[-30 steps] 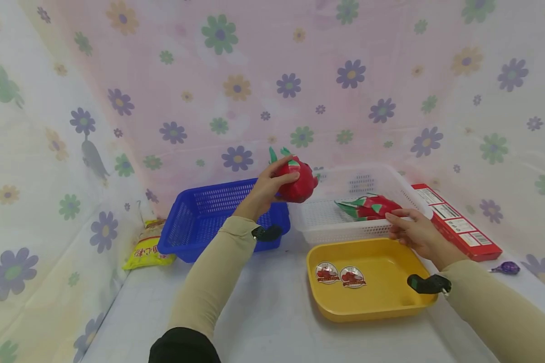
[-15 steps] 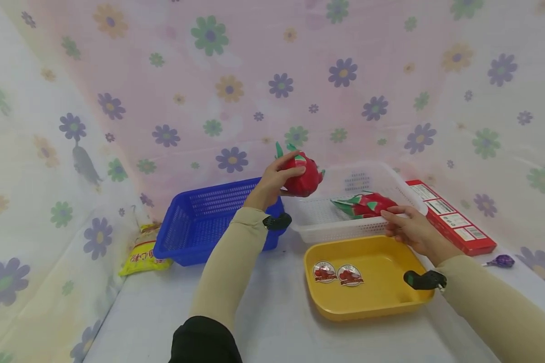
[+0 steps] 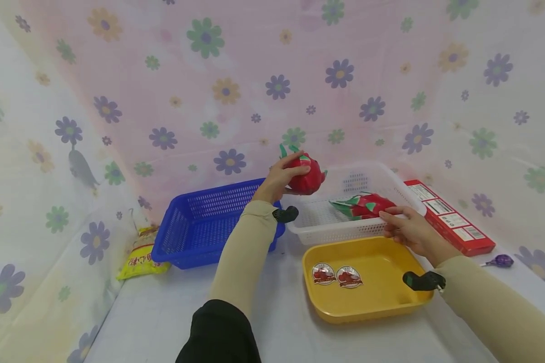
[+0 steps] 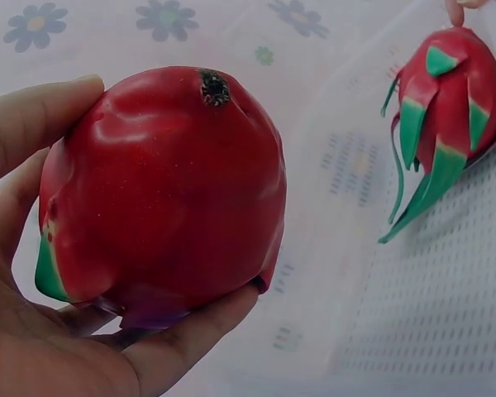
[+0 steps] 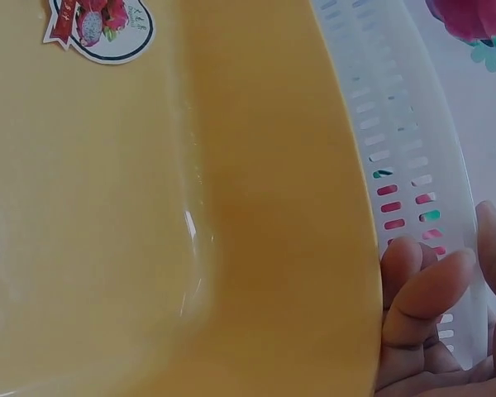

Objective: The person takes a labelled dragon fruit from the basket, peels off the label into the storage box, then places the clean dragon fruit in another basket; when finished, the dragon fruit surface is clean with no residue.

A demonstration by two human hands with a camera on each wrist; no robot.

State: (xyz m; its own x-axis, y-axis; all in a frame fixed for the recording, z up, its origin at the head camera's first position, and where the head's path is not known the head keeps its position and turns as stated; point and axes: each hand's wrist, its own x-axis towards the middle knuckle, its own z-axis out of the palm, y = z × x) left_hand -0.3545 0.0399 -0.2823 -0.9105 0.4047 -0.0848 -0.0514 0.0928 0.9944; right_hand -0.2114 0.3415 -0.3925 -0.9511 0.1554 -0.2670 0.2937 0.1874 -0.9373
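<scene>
My left hand (image 3: 277,180) grips a red dragon fruit (image 3: 312,175) with green leaf tips, raised in the air over the left part of the white basket (image 3: 315,235). Up close in the left wrist view, that dragon fruit (image 4: 178,182) shows its dark stem end, with fingers and thumb around it. A second dragon fruit (image 3: 372,205) lies in the white basket, its green tips pointing left. At the basket's near right rim, my right hand (image 3: 411,231) pinches the wall, beside this second fruit. The right wrist view shows fingers (image 5: 430,289) outside the slotted wall.
A blue basket (image 3: 195,257) stands left, beside a yellow food packet (image 3: 141,259). In front of the white basket is a yellow tray (image 3: 381,297) bearing two round stickers (image 3: 336,275). Rightward lie a red box (image 3: 458,222) and a purple-wrapped lollipop (image 3: 501,260).
My left hand has carried the dragon fruit a little to the right, further over the white basket. The right hand keeps its place at the basket rim. The head view has shifted slightly.
</scene>
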